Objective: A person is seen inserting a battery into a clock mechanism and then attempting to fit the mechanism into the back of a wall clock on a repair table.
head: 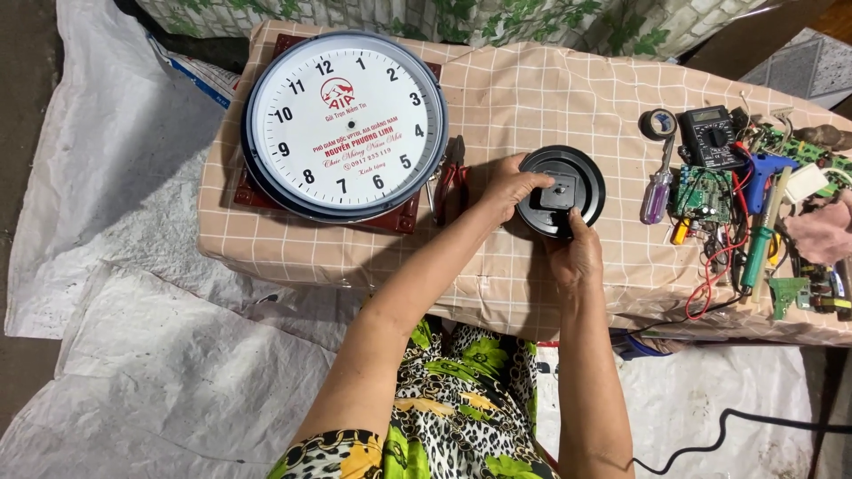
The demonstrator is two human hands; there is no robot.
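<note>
Both hands close on a round black plastic disc (561, 192): left grip (512, 184) pinches its rim, right grip (575, 255) clasps its near edge, above the checked cloth surface (532, 98).

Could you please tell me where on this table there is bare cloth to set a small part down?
Bare checked cloth lies between the round white wall clock and the purple-handled screwdriver, above the round black disc both hands hold. The right end, around the black multimeter and green circuit boards, is crowded.
</note>
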